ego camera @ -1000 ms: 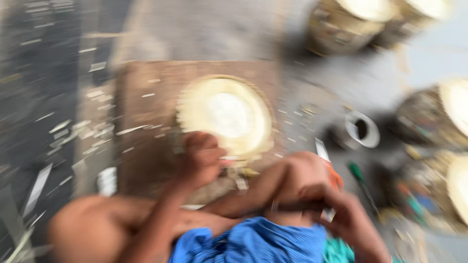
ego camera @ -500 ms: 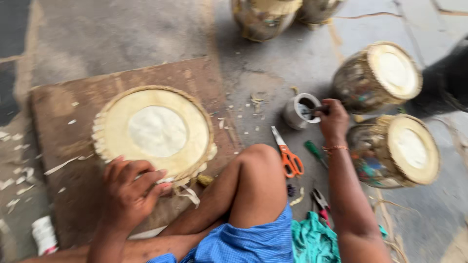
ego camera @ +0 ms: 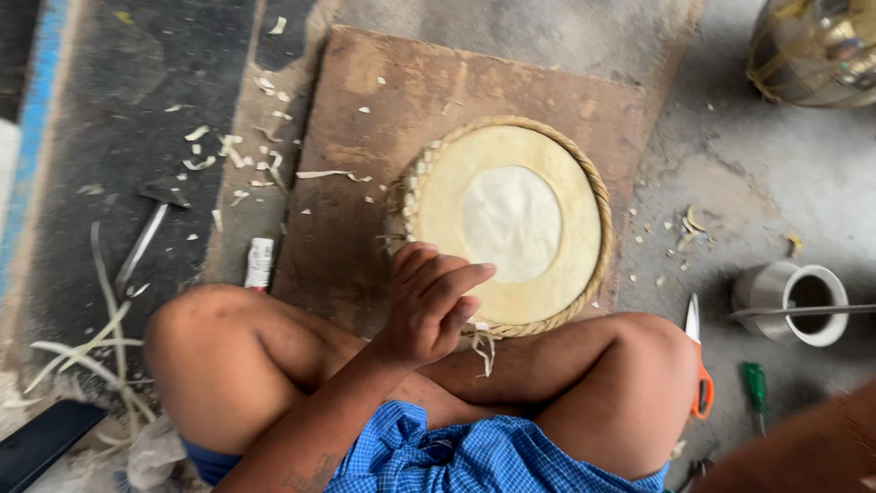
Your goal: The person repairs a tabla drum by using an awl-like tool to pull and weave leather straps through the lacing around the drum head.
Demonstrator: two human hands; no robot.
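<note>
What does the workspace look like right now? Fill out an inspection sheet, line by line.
Surface: brown board on a grey floor, sprinkled with pale shavings.
Job's things: round drumhead with woven rim, flat on the board.
Clutter: hammer, small tube, orange-handled scissors, green screwdriver, metal cup with a rod across it, pale strips at left.
Hands: left hand resting open on the drumhead's near edge; right hand out of view, only a blurred forearm at lower right.
Cables: nothing seen.
Surroundings: part of a drum body at top right; the person sits cross-legged.
</note>
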